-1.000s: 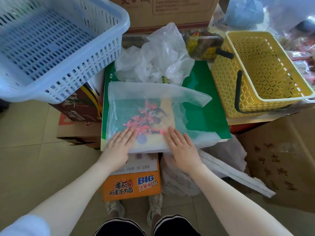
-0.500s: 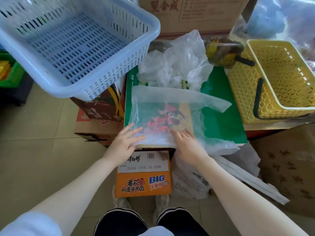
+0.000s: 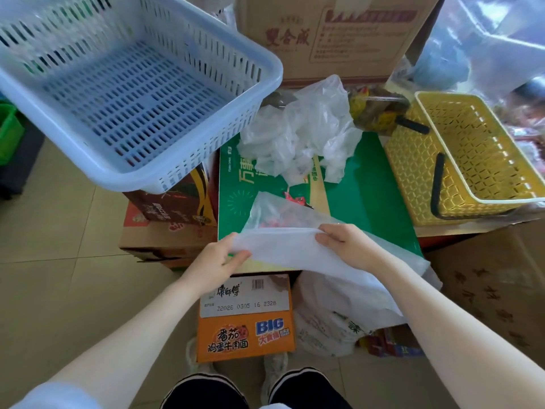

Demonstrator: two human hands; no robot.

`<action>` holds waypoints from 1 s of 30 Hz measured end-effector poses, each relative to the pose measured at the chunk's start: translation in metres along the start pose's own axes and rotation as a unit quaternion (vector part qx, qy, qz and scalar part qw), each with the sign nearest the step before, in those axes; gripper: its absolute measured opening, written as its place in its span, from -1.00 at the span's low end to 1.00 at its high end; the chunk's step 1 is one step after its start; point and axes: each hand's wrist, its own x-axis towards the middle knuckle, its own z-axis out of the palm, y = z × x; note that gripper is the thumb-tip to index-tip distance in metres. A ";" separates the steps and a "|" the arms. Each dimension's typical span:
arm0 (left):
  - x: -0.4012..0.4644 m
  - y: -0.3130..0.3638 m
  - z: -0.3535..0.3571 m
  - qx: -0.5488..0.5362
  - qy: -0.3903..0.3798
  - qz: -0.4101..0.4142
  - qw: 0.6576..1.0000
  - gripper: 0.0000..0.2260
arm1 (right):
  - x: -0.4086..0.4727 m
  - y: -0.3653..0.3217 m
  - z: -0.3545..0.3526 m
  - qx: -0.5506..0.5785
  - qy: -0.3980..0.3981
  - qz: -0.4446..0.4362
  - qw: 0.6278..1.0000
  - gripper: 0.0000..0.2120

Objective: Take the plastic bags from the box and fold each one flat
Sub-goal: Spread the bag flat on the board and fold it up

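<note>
Your left hand (image 3: 218, 256) and right hand (image 3: 343, 242) each pinch the near edge of the plastic bag (image 3: 283, 228), lifted at frame centre over the green box (image 3: 374, 199). The bag's long axis runs left to right between your grips; the rest lies flat toward the top of the frame, so fold that way.

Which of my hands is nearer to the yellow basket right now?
Right. Your right hand grips the plastic bag on the green box, below-left of the yellow basket. Your left hand pinches the bag's opposite end, farther away.
</note>
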 end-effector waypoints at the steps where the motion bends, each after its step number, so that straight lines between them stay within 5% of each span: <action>1: 0.004 0.004 0.000 -0.002 0.012 0.014 1.000 -0.62 | 0.003 0.002 -0.002 -0.002 0.020 -0.004 1.000 -0.71; 4: 0.016 0.006 0.002 0.016 0.071 0.025 0.997 -0.86 | 0.015 0.008 -0.003 -0.054 0.029 0.008 0.998 -0.70; 10: 0.036 -0.002 0.010 0.044 0.077 -0.025 0.996 -0.87 | 0.043 0.018 0.012 -0.135 0.036 0.067 0.988 -0.68; 18: 0.060 -0.003 0.023 0.252 0.100 -0.038 0.962 -0.78 | 0.060 0.048 0.026 -0.171 0.107 0.152 0.968 -0.79; 24: 0.047 -0.003 0.007 0.344 0.089 -0.118 0.927 -0.80 | 0.068 0.042 0.040 -0.211 0.173 0.037 0.961 -0.78; 28: 0.047 -0.006 0.012 0.410 0.157 0.034 0.898 -0.63 | 0.079 0.037 0.046 -0.255 0.191 -0.005 0.948 -0.81; 30: 0.058 -0.002 0.023 0.412 0.116 0.103 0.898 -0.61 | 0.082 0.036 0.044 -0.271 0.194 -0.016 0.943 -0.80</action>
